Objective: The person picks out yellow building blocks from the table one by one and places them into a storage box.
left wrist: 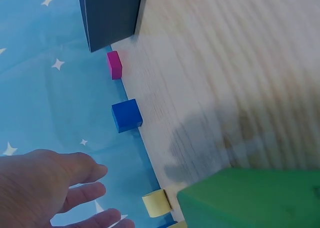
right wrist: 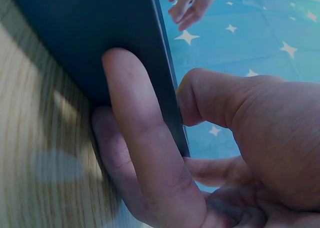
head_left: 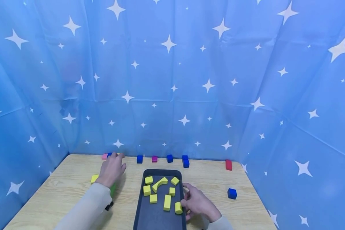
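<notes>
My left hand (head_left: pixel 112 169) reaches over the back left of the table, fingers apart and holding nothing. Just past its fingertips in the left wrist view is a small yellow cylinder (left wrist: pixel 157 203). A pink block (head_left: pixel 104 156) and a blue block (head_left: pixel 109 155) lie near the fingers in the head view. Under that wrist is a green block (head_left: pixel 113 190), partly hidden by the sleeve. With thumb over the rim and fingers against the outer wall, my right hand (head_left: pixel 200 203) grips the right side of a dark tray (head_left: pixel 158 221). Several yellow blocks (head_left: pixel 167 203) lie inside it.
Along the table's back edge stand a blue block (head_left: pixel 139 159), a magenta block (head_left: pixel 154 159) and more blue blocks (head_left: pixel 185 163). A red block (head_left: pixel 228 165) and another blue block (head_left: pixel 232 193) lie to the right. Left of the left wrist sits a yellow block (head_left: pixel 94 178). A starry blue curtain (head_left: pixel 172 127) surrounds the table.
</notes>
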